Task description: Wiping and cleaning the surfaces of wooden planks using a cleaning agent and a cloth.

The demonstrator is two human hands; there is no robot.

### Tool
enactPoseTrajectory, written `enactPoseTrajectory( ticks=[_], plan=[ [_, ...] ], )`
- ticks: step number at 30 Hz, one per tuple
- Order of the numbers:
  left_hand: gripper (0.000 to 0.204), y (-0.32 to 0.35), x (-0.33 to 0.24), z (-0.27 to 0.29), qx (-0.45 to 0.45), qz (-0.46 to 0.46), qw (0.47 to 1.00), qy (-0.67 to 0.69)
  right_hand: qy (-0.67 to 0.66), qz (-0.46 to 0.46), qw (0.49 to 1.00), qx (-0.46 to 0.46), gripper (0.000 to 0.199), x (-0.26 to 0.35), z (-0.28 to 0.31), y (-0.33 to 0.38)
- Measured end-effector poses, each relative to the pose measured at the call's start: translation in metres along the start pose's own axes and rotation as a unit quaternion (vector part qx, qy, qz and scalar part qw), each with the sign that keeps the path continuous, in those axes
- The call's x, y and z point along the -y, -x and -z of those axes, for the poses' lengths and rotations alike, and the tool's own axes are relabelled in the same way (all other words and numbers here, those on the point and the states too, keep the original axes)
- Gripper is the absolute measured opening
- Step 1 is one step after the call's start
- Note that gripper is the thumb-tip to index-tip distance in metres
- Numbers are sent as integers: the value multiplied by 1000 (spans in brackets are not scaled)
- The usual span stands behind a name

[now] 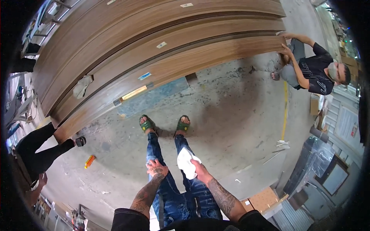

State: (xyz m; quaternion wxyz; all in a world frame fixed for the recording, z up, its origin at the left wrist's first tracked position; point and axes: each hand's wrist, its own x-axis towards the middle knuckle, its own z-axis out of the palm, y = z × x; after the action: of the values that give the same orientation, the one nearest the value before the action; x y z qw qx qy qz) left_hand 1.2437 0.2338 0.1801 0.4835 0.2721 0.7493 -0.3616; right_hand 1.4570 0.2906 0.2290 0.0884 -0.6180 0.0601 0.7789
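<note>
My right hand grips a bunched white cloth in front of my right thigh. My left hand rests on my left knee, its fingers lying over the blue jeans. Beyond my feet, long brown wood-grain panels are stacked, with small paper labels on them. A piece of blue tape sticks to the nearest panel. Near it is a brass-coloured bar with dark ends. A crumpled grey cloth hangs farther left on the stack. Neither hand touches the panels.
At the right, a co-worker crouches with both hands on the panel's end. Another person's dark-clothed legs are at the left. An orange object lies on the concrete floor. Plastic-wrapped goods and a cardboard box stand at the lower right.
</note>
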Motion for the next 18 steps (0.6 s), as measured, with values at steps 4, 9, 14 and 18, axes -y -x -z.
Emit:
enactPoseTrajectory(
  ticks=[4,9,14,18],
  plan=[
    [69,1,2,7,-15,4,1000,10,-61,-5,998,3,48,31,-23,-3],
    [66,-3,-2,8,-5,16,1000,14,-64,3,993,95,49,55,-30,-1],
    [62,-4,2,9,-16,19,1000,15,75,7,996,45,49,33,-18,-14],
    [61,-5,3,12,-19,22,1000,9,176,11,984,-2,49,15,-2,-22]
  ],
)
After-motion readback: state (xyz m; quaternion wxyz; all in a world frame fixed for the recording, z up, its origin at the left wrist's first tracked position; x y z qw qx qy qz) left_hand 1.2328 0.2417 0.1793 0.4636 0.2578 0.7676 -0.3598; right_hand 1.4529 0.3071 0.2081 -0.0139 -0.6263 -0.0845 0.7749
